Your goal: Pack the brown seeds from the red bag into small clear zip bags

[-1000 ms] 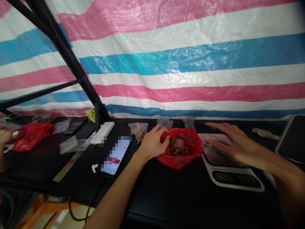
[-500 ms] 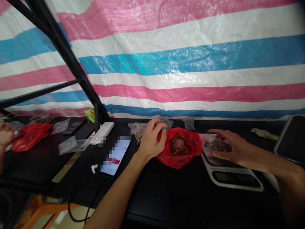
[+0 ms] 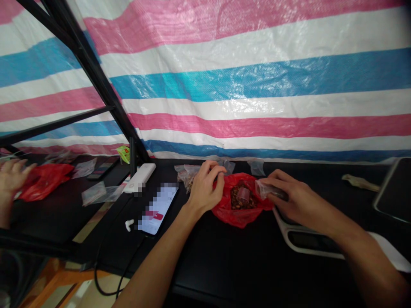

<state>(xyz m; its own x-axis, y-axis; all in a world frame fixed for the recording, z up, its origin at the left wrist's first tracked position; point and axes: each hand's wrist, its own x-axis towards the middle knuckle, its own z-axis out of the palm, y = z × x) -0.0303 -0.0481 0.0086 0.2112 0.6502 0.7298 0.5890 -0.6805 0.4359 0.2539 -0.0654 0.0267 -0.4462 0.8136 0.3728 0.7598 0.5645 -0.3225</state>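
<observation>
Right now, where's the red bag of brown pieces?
In the head view, the red bag lies between the left hand and right hand, left of the digital scale.

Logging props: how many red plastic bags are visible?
2: a red plastic bag of brown pieces at centre, a crumpled red plastic bag at far left. Others may be hidden.

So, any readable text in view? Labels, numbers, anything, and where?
Nothing can be read.
Phone screen: blurred out, unreadable.
Digital scale display: dark, no digits readable.
Green packet: too small to read.
</observation>
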